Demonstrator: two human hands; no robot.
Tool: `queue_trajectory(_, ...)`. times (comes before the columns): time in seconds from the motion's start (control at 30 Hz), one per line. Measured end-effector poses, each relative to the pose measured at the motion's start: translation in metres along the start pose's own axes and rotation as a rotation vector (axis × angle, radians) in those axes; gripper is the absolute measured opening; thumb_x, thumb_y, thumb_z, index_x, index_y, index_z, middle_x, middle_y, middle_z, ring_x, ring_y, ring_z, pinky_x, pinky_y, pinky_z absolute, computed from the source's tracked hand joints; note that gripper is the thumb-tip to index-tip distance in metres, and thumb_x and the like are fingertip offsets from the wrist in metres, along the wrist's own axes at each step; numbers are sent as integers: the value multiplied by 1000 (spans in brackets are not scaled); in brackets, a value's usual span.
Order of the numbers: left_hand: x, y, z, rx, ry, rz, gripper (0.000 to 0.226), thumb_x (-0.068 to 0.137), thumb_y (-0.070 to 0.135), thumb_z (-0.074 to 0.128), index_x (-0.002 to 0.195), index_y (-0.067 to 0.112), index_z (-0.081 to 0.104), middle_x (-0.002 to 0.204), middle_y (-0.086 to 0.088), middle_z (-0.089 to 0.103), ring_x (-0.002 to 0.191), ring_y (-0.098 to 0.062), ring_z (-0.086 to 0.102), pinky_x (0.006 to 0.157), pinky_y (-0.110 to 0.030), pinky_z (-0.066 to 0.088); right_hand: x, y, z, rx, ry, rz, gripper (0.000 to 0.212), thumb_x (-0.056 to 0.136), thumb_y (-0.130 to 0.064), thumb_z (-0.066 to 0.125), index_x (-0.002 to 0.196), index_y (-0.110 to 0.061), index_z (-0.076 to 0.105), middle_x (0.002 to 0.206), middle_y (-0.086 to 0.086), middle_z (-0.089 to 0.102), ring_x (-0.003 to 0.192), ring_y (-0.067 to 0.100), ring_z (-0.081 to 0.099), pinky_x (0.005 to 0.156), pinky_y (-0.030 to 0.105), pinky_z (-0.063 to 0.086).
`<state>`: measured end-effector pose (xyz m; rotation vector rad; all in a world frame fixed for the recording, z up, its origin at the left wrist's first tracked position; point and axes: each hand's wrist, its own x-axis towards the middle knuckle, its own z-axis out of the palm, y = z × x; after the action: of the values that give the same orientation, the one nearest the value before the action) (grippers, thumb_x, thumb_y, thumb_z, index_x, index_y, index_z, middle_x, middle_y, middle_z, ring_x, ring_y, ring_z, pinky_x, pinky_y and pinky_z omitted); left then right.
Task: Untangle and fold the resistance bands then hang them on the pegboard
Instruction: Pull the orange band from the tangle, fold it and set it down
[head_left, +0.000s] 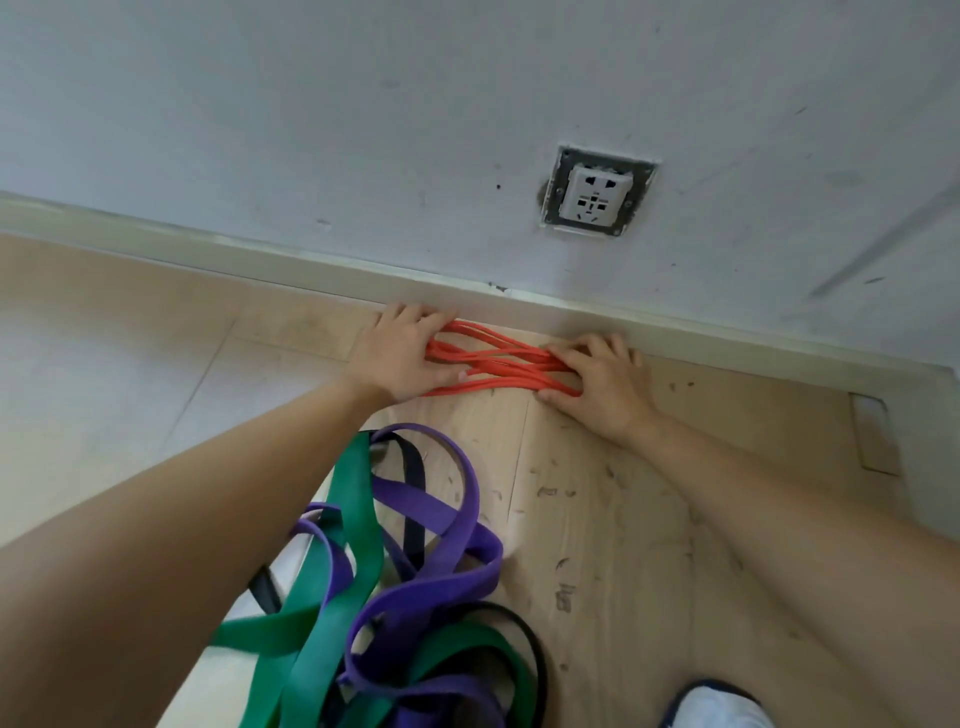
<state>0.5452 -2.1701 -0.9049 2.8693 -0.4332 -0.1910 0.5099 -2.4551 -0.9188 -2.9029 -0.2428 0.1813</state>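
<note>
Left grip (400, 358) is palm-down over the left end of the red band (498, 358). Clamped or just pressing? My palm hides it, can't tell. The folded strands span between both grips on the floor (623, 519), just beside the baseboard (260, 249). Right grip (602, 384) is curled onto the right end. The tangle (389, 597) of green, purple and black bands lies nearer me, cut off below.

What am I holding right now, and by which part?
The folded orange band: your left hand presses its left end to the floor, your right hand grips its right end.

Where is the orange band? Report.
Head view, centre: the orange band lies on the floor by the baseboard, between the left hand and right hand.
</note>
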Motion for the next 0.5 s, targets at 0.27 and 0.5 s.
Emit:
queue_trajectory(0.27,-75,-12,-36,-150,-141,-185,66,86,43,72,147,27,50,158,-7,42,140,-32,41,114,-46,35,-36,-36,-26,62,-19,-43,73,80,-53,74,145,-30,50,145,0,43,133,27,31,108,46,31)
queue_trajectory(0.5,-194,-16,-49,-404,-28,-326,6,88,35,72,93,34,68,95,12,63,91,-15,66,81,-36,55,-90,-84,-25,238,-254,-175,49,80,-53,72,118,-22,70,119,6,61,117,29,52,104,47,41)
